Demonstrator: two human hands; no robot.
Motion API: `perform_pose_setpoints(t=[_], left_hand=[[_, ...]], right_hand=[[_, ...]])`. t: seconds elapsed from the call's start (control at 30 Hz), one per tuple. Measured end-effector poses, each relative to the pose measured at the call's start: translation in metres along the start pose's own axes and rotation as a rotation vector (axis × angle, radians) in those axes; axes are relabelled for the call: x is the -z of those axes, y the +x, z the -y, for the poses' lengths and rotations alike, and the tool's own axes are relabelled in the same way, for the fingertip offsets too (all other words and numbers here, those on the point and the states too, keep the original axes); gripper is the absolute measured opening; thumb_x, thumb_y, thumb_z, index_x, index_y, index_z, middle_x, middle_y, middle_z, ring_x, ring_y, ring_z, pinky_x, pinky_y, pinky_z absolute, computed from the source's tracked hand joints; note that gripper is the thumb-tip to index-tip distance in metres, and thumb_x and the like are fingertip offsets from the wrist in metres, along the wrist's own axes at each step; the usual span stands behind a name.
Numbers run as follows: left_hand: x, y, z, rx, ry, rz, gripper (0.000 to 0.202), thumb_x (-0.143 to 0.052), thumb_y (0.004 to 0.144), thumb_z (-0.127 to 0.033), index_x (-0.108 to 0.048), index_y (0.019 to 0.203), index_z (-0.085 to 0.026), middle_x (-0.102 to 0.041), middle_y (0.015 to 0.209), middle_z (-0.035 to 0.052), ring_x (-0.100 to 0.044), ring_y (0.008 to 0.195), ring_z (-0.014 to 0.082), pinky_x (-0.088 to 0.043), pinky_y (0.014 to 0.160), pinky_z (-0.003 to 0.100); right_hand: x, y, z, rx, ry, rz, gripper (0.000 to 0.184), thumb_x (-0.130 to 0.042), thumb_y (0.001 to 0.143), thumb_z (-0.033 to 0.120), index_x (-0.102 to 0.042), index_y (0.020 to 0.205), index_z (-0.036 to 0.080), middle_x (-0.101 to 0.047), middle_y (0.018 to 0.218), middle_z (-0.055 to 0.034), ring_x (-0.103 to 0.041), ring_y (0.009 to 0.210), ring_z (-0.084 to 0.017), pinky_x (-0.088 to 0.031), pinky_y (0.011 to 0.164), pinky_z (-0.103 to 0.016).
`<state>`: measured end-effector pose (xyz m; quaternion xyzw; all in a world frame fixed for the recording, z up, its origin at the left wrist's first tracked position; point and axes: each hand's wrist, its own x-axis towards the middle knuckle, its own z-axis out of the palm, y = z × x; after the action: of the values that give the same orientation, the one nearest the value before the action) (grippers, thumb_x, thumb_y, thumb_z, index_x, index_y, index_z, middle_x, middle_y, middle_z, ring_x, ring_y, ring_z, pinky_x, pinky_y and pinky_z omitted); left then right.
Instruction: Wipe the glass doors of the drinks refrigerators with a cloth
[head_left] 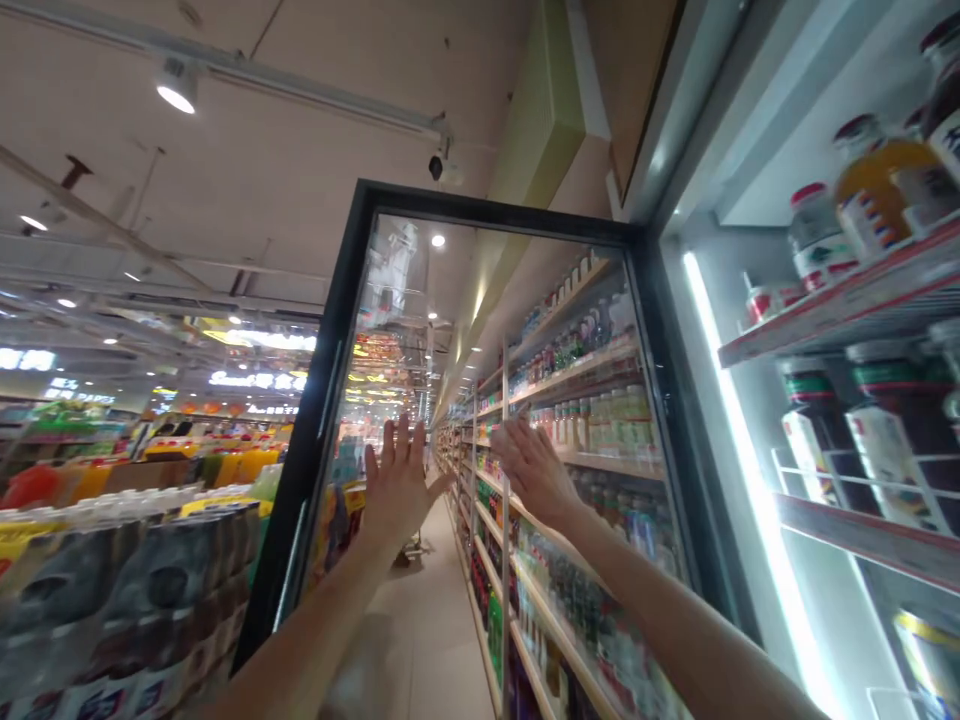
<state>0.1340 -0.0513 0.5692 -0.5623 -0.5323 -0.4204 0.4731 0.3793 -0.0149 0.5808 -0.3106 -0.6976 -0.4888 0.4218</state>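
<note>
A glass cooler door [645,235] with a dark frame stands swung out in front of me. My left hand [397,480] is open, its fingers spread and its palm toward the pane. To its right, my right hand [540,475] is bent against the glass with its fingers close together. Under those fingertips is a pale, blurred patch that looks like a cloth [510,437]; its edges are unclear. Whitish smears [394,265] show on the pane's upper left. Shelves of bottles appear in the glass.
At right is the lit cooler interior, with juice bottles [877,190] on an upper shelf and dark bottles [814,430] below. Shrink-wrapped bottle packs [142,590] are stacked at left. A security camera [437,165] hangs above the door.
</note>
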Motion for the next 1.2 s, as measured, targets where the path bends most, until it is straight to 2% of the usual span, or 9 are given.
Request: perform_pose_setpoints(t=[0.17, 0.23, 0.37, 0.57, 0.73, 0.9, 0.97, 1.1, 1.2], left_hand=[[0.001, -0.006, -0.012, 0.073, 0.005, 0.038, 0.064, -0.028, 0.088, -0.048, -0.026, 0.138, -0.009, -0.018, 0.148, 0.0142, -0.016, 0.136, 0.0329, -0.023, 0.103, 0.060], [-0.001, -0.007, -0.015, 0.085, -0.001, 0.046, 0.063, -0.029, 0.089, -0.047, -0.026, 0.138, -0.009, -0.018, 0.148, 0.0136, -0.017, 0.136, 0.0335, -0.024, 0.102, 0.061], [-0.002, -0.015, -0.004, 0.029, -0.026, 0.040, 0.065, -0.038, 0.085, -0.051, -0.028, 0.138, -0.014, -0.018, 0.148, 0.0130, -0.016, 0.136, 0.0340, -0.026, 0.102, 0.059], [0.002, -0.044, 0.016, -0.239, 0.011, 0.123, 0.076, -0.056, 0.076, -0.051, -0.023, 0.140, -0.027, -0.019, 0.149, 0.0047, -0.011, 0.137, 0.0330, -0.018, 0.106, 0.059], [0.001, -0.046, 0.013, -0.207, 0.039, 0.125, 0.078, -0.057, 0.075, -0.051, -0.022, 0.140, -0.025, -0.018, 0.149, 0.0058, -0.009, 0.137, 0.0322, -0.018, 0.107, 0.058], [0.006, -0.043, 0.008, -0.163, 0.040, 0.193, 0.075, -0.057, 0.076, -0.047, -0.023, 0.140, -0.026, -0.017, 0.149, 0.0063, -0.011, 0.137, 0.0324, -0.020, 0.105, 0.059], [0.006, -0.044, 0.007, -0.155, 0.041, 0.206, 0.075, -0.057, 0.077, -0.047, -0.023, 0.140, -0.026, -0.017, 0.149, 0.0067, -0.011, 0.137, 0.0326, -0.021, 0.104, 0.060], [0.004, -0.044, 0.007, -0.149, 0.044, 0.201, 0.075, -0.056, 0.078, -0.043, -0.018, 0.141, -0.026, -0.017, 0.149, 0.0060, -0.010, 0.137, 0.0322, -0.023, 0.103, 0.061], [0.002, -0.045, 0.007, -0.141, 0.027, 0.222, 0.072, -0.053, 0.080, -0.044, -0.019, 0.140, -0.026, -0.015, 0.150, 0.0058, -0.009, 0.137, 0.0322, -0.023, 0.102, 0.061]], right_hand=[[0.009, -0.006, -0.014, -0.601, -0.073, -0.214, 0.045, -0.031, 0.090, 0.028, -0.041, 0.133, 0.017, -0.032, 0.143, -0.0175, -0.023, 0.134, -0.031, -0.029, 0.100, -0.056], [0.006, -0.004, 0.000, -0.497, -0.046, -0.203, 0.046, -0.032, 0.090, 0.026, -0.041, 0.134, 0.017, -0.032, 0.142, -0.0170, -0.021, 0.135, -0.030, -0.028, 0.101, -0.055], [-0.001, -0.011, 0.022, 0.068, 0.036, -0.008, 0.047, -0.040, 0.086, 0.022, -0.041, 0.133, 0.029, -0.036, 0.142, -0.0047, -0.022, 0.135, -0.022, -0.021, 0.109, -0.047], [0.003, -0.025, -0.002, -0.626, -0.080, -0.277, 0.047, -0.031, 0.089, 0.025, -0.037, 0.136, 0.022, -0.030, 0.145, -0.0128, -0.021, 0.135, -0.030, -0.029, 0.100, -0.056], [0.004, -0.025, 0.012, -0.013, -0.020, -0.014, 0.048, -0.039, 0.085, 0.022, -0.040, 0.133, 0.029, -0.035, 0.143, -0.0045, -0.021, 0.135, -0.022, -0.025, 0.107, -0.047], [0.007, -0.040, -0.002, -0.630, -0.133, -0.240, 0.045, -0.030, 0.090, 0.028, -0.043, 0.132, 0.018, -0.035, 0.141, -0.0153, -0.025, 0.133, -0.030, -0.031, 0.098, -0.055], [0.003, -0.042, 0.006, -0.532, -0.103, -0.215, 0.046, -0.032, 0.089, 0.026, -0.041, 0.133, 0.020, -0.034, 0.142, -0.0135, -0.022, 0.134, -0.029, -0.030, 0.100, -0.053], [-0.002, -0.045, 0.018, 0.008, -0.027, -0.016, 0.046, -0.039, 0.085, 0.021, -0.045, 0.130, 0.030, -0.037, 0.142, -0.0039, -0.023, 0.135, -0.023, -0.026, 0.106, -0.047], [0.000, -0.050, 0.006, -0.354, -0.114, -0.170, 0.045, -0.035, 0.088, 0.024, -0.043, 0.132, 0.024, -0.037, 0.141, -0.0111, -0.025, 0.134, -0.028, -0.030, 0.101, -0.053]])
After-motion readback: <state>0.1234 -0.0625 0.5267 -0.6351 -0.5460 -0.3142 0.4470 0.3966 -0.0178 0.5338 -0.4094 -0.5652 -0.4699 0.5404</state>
